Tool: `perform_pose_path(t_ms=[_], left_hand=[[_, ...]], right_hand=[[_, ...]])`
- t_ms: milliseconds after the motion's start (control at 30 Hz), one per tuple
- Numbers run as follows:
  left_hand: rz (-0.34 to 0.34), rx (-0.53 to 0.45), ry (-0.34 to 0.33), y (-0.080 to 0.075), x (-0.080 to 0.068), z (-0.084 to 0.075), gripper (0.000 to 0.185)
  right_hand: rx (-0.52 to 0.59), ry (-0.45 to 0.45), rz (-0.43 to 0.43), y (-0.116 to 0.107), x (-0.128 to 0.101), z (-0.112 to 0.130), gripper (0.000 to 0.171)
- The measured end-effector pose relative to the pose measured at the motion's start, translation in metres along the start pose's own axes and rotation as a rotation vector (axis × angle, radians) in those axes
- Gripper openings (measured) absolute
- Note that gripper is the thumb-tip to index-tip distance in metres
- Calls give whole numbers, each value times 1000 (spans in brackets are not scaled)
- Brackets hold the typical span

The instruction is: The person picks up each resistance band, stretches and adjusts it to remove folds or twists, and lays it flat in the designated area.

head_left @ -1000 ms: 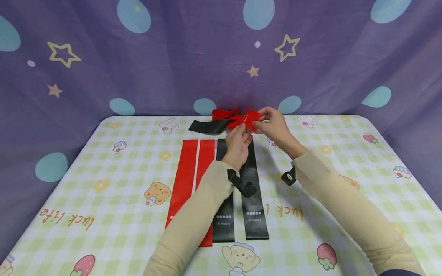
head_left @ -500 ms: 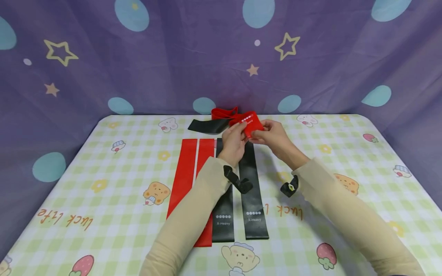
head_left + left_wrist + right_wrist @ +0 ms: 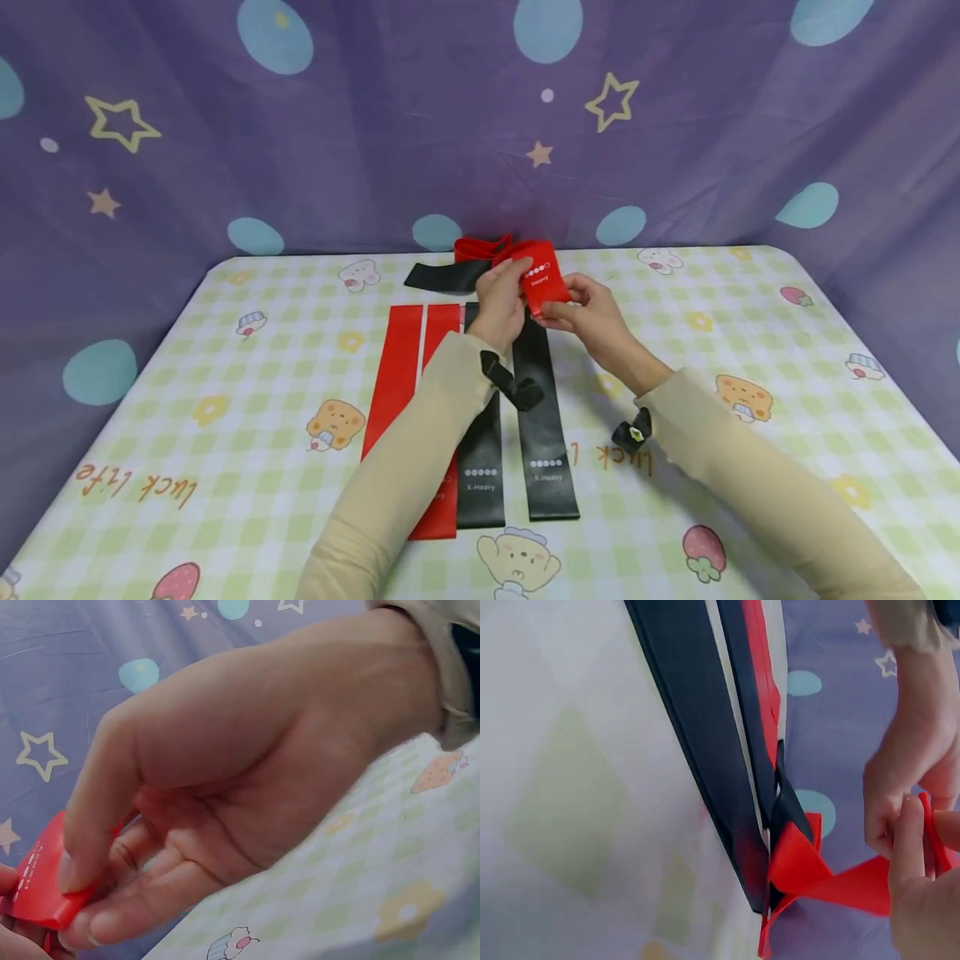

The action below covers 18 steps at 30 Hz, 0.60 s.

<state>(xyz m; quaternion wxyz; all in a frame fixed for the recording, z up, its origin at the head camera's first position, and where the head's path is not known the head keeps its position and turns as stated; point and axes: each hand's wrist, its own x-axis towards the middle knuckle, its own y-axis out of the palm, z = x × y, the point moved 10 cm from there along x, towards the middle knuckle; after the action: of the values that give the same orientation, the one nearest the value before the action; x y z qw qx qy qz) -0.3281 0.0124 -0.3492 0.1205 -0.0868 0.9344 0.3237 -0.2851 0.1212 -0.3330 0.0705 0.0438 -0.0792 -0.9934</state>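
Observation:
Both hands hold one red resistance band (image 3: 546,283) marked "Heavy" near the far edge of the table. My left hand (image 3: 501,302) pinches it at its left side, thumb beside the printed dots. Its lower end is pinched between thumb and fingers of my right hand (image 3: 596,317). In the left wrist view, the right hand (image 3: 225,757) grips the red band (image 3: 49,877), with left fingertips (image 3: 19,945) at the lower left. The right wrist view has the band's red strip (image 3: 847,885) running from the hands (image 3: 930,911) to a heap of bands.
Under the left forearm lie flat bands: a red one (image 3: 395,358), a second red one (image 3: 438,521) and a black one (image 3: 480,483). Another black band (image 3: 546,425) lies right of them. Behind are a loose black band (image 3: 446,277) and red loops (image 3: 480,247), near the purple curtain (image 3: 337,167).
The held end of the red band has come down and nearer, and its label now faces up. My right hand has moved down with it; the left hand has shifted slightly left.

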Motion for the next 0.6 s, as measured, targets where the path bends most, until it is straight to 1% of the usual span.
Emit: perform_pose_path(t_ms=[67, 200, 367, 467, 600], left_hand=[[-8, -3, 6, 0, 1, -1, 36], [-19, 8, 11, 0, 0, -4, 38], [-19, 65, -9, 0, -1, -5, 40], [-19, 92, -11, -1, -1, -6, 37], [-10, 101, -2, 0, 0, -8, 30]], right_hand=[[-2, -12, 6, 2, -4, -2, 13], [12, -2, 25, 4, -12, -5, 11], [34, 21, 25, 3, -22, -9, 10], [38, 37, 36, 3, -27, -12, 9], [46, 57, 58, 5, -33, -17, 8]])
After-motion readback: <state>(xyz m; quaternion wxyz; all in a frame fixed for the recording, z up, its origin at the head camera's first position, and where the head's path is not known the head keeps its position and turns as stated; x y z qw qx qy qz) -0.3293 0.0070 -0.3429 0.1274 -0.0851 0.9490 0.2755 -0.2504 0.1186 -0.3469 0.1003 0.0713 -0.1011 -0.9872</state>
